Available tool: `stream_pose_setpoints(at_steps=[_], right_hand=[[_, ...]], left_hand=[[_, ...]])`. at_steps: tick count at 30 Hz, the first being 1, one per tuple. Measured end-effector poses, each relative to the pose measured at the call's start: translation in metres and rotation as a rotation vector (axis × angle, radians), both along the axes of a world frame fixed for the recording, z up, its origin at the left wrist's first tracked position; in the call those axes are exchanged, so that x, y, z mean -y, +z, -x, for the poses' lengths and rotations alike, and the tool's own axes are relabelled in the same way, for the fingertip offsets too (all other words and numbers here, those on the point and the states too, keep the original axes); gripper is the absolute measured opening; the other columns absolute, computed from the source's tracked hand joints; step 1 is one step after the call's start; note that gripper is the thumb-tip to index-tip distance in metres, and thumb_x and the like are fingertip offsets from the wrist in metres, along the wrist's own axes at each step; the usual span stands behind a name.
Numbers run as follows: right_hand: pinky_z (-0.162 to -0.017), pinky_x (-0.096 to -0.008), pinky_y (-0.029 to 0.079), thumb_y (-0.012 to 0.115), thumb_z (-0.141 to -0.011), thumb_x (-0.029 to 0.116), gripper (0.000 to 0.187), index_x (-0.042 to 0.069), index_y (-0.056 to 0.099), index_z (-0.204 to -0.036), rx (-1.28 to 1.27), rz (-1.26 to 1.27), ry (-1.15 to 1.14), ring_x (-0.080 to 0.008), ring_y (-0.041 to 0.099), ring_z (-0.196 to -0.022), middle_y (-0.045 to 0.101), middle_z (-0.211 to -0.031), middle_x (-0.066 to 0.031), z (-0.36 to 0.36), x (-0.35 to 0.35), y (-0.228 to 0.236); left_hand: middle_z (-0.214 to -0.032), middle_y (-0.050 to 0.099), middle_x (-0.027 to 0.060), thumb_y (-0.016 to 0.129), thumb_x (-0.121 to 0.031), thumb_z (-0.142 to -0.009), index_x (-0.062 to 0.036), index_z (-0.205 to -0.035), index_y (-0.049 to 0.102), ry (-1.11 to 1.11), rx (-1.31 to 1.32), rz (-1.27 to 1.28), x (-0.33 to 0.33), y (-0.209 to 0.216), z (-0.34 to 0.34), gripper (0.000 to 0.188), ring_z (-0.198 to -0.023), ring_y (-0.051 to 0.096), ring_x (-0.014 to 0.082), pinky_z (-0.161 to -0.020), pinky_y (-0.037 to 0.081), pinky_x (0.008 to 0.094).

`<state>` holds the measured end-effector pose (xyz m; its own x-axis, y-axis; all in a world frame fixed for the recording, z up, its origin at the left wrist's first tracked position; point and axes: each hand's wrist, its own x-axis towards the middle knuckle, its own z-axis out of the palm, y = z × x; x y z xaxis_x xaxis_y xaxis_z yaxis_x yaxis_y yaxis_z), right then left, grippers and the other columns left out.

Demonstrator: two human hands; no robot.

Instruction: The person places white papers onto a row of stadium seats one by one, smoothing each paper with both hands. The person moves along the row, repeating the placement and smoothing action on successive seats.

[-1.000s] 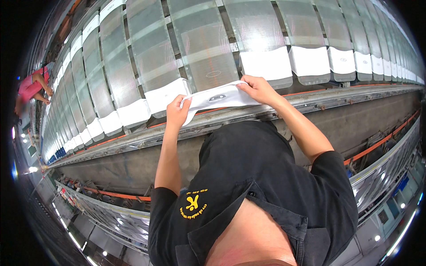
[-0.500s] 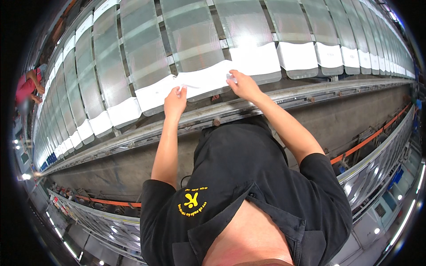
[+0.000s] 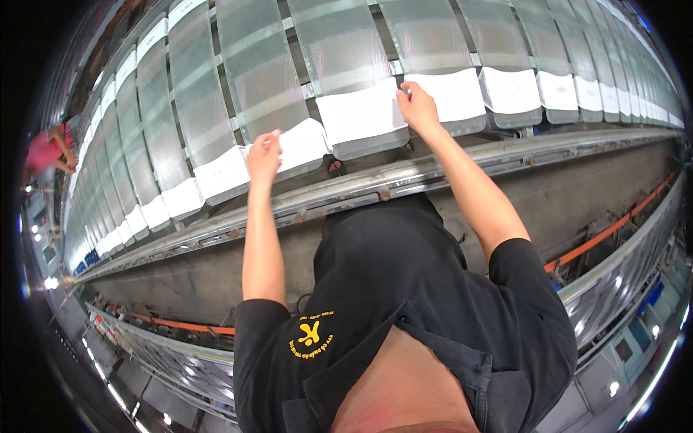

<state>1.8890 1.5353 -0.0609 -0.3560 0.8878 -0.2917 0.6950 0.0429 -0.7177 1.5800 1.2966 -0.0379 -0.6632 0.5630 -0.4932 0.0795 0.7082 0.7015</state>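
Observation:
A row of long, grey-green translucent panels [image 3: 346, 54] runs across in front of me, with a thin white sheet-like piece over each near end. One white piece [image 3: 361, 115] lies fairly flat between my hands. My left hand [image 3: 265, 155], slightly blurred with its fingers bent, is beside another white piece [image 3: 302, 144]; whether it pinches anything is unclear. Above the gap at the right edge of the middle piece, my right hand [image 3: 420, 110] has loosely curled fingers, thumb and index a little apart. It is close to the white piece on its right [image 3: 451, 97]. Nothing shows in it.
A long metal rail [image 3: 382, 187] runs between me and the panels. A grey trough-like surface [image 3: 520, 198] lies below it, with an orange bar [image 3: 603, 229] beyond. Another person in red [image 3: 50, 150] reaches toward the row at the far left.
My hands have come apart and lifted from the white piece between them, left hand leftward, right hand up and rightward. That piece was rumpled and now lies flatter. The row appears shifted right in view.

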Motion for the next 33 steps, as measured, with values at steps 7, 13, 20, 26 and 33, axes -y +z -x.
stream_pose_setpoints(at_steps=[7,13,20,26,33], right_hand=[[-0.064,-0.0397,0.057,0.056,-0.097,0.021,0.048,-0.004,0.056,-0.138,-0.021,0.363,0.238,-0.0268,0.068,-0.054,0.073,-0.079,-0.0178,0.004,-0.055,-0.003],[-0.066,-0.0438,0.056,0.057,-0.097,0.023,0.03,0.0,0.064,-0.116,-0.003,0.404,0.203,-0.0303,0.07,-0.063,0.073,-0.081,-0.0163,0.005,-0.069,-0.013],[-0.077,-0.0512,0.052,0.058,-0.098,0.02,0.02,0.0,0.062,-0.097,-0.226,-0.298,0.384,-0.0431,0.065,-0.092,0.067,-0.094,-0.0221,-0.003,-0.048,0.001],[-0.079,-0.0496,0.052,0.055,-0.104,0.028,0.028,-0.001,0.058,-0.101,-0.292,0.098,-0.001,-0.0467,0.067,-0.09,0.069,-0.094,-0.0277,0.02,-0.021,-0.015],[-0.08,-0.0421,0.053,0.069,-0.096,0.038,0.037,0.001,0.068,-0.1,-0.247,0.299,0.236,-0.0307,0.07,-0.09,0.073,-0.095,-0.021,0.035,0.016,-0.003]], left_hand=[[-0.07,0.066,0.0078,0.057,-0.032,-0.1,0.0046,-0.104,0.067,-0.014,0.22,0.384,-0.094,0.006,-0.075,0.038,-0.049,0.059,0.0128,-0.046,0.047,0.0297],[-0.068,0.061,0.0031,0.061,-0.026,-0.1,0.0028,-0.139,0.053,0.005,0.162,0.015,-0.097,-0.016,-0.088,0.049,-0.046,0.051,0.0098,-0.041,0.038,0.0271],[-0.074,0.067,0.0067,0.066,-0.02,-0.094,-0.0002,-0.123,0.064,-0.102,-0.05,0.098,-0.114,-0.038,-0.059,0.035,-0.054,0.059,0.0169,-0.055,0.049,0.0327],[-0.107,0.067,0.0146,0.065,-0.015,-0.093,-0.0035,-0.116,0.065,-0.282,-0.427,-0.357,-0.109,-0.04,-0.072,0.026,-0.097,0.063,0.0301,-0.086,0.051,0.0401],[-0.106,0.061,0.0135,0.067,-0.016,-0.094,-0.0054,-0.115,0.064,-0.448,-0.485,-0.076,-0.121,-0.038,-0.063,0.023,-0.101,0.06,0.0336,-0.089,0.048,0.0442]])
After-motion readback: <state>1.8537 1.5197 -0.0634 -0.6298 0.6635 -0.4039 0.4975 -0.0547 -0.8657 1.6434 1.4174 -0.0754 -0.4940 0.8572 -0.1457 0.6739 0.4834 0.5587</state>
